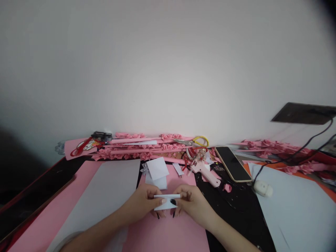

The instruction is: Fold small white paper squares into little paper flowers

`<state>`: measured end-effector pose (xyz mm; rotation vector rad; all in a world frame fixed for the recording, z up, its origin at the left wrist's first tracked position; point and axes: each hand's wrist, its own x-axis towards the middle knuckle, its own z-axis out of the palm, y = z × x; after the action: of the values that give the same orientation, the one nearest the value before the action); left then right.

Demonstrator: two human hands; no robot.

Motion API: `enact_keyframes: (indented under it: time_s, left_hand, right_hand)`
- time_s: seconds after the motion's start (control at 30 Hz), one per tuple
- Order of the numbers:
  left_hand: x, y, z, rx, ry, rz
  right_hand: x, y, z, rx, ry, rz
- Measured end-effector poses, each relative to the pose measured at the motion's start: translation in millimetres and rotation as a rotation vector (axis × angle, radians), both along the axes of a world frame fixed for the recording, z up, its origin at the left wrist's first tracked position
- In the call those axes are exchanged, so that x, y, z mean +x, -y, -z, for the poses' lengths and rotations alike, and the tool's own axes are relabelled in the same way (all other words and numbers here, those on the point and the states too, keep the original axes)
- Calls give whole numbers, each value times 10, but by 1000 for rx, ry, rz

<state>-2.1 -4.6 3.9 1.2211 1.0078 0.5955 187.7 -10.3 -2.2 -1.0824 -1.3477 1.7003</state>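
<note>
Between my hands is a small piece of white paper (166,203), its far edge rolled or folded over into a narrow strip. My left hand (148,201) pinches its left end, thumb on top and fingers beneath. At the right end my right hand (187,201) grips it the same way, a dark-nailed thumb pressing on the paper. Both hands are above a pink sheet (168,234). Just beyond them lie white paper squares (158,168), overlapping, with a pale folded paper flower (144,169) at their left edge.
A pink glue gun (206,173), yellow-handled scissors (194,141) and a phone (232,163) lie beyond my right hand. Pink paper flower stems (141,150) line the wall. A white plug adapter (263,188) with a cable sits at right, beside large white sheets (296,210).
</note>
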Motion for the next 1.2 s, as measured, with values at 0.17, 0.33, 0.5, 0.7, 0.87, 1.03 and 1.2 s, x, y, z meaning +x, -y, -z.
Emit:
enact_keyframes:
  time_s: [0.17, 0.33, 0.5, 0.7, 0.87, 1.03, 1.2]
  left_hand:
    - [2, 22, -14, 24, -17, 27]
    - [32, 100, -17, 100, -58, 112]
    - [48, 136, -21, 92, -69, 163]
    - [63, 106, -46, 27, -13, 142]
    - [68, 97, -96, 2, 1, 149]
    - [23, 57, -62, -3, 38, 96]
    - [30, 44, -47, 11, 35, 55]
  right_hand:
    - [5, 12, -6, 10, 35, -65]
    - [-3, 94, -102, 317, 324, -129]
    - [-8, 128, -157, 439, 386, -154]
    - [5, 76, -89, 412, 403, -29]
    - [42, 43, -56, 354, 292, -78]
    - [102, -17, -80, 325, 193, 73]
    - [70, 4, -76, 320, 187, 67]
